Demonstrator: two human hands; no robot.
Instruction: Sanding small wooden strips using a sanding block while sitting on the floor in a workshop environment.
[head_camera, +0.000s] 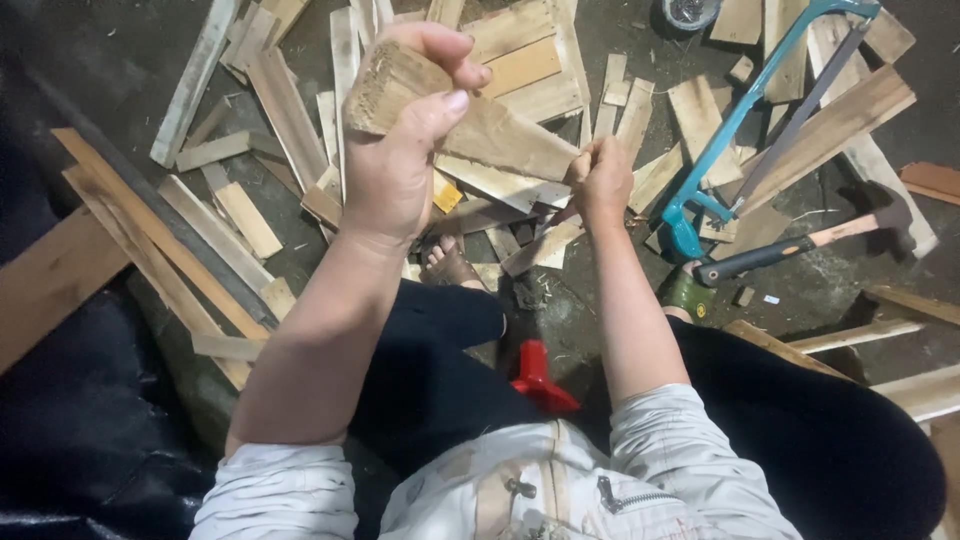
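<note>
My left hand (400, 150) grips one end of a short rough wooden board (490, 125), holding it up in front of me. My right hand (605, 180) is closed at the board's other end, its fingers pinched around something thin and dark that I cannot make out. Below the hands, my bare foot (450, 265) rests on the dark ground among wood offcuts. A red object (538, 380) sits between my legs.
Several wooden slats and offcuts (270, 110) lie scattered over the floor. A blue-framed hacksaw (740, 120) rests on boards at the right. A hammer (810, 240) with a black grip lies beside it. Longer planks (130, 230) lean at the left.
</note>
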